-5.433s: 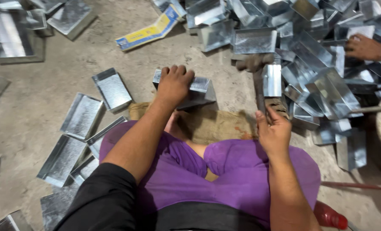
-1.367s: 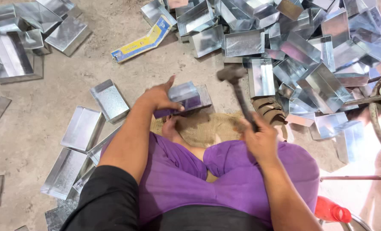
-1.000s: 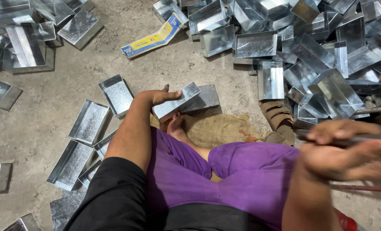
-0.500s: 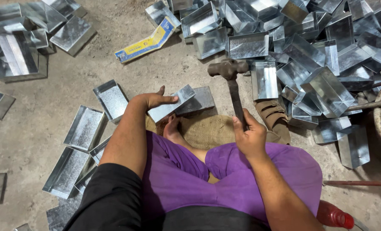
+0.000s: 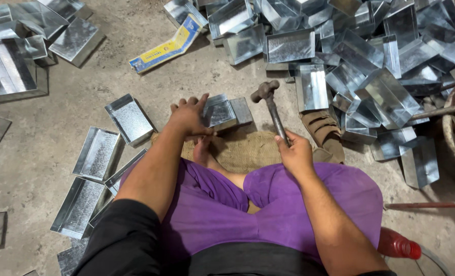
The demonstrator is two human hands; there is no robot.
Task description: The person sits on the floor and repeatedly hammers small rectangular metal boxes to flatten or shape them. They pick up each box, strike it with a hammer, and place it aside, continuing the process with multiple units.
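I sit cross-legged on a burlap mat [image 5: 253, 148] on the concrete floor. My left hand [image 5: 188, 116] presses down on a shiny sheet-metal tray [image 5: 218, 111] that rests on a dark block [image 5: 243, 110] in front of my legs. A hammer [image 5: 271, 108] is gripped by the handle in my right hand [image 5: 295, 153]; its dark head is raised just right of the tray, a little above the floor.
A big heap of the same metal trays [image 5: 360, 56] fills the upper right. More finished trays [image 5: 100, 153] lie in a row at my left, others at the upper left [image 5: 18, 56]. A yellow-blue flat carton [image 5: 167, 45] lies beyond. A red bottle [image 5: 398, 246] stands at my right hip.
The hammer has swung up behind my right side and come back down beside the tray. My left hand has shifted and turned the tray on the block between blows.
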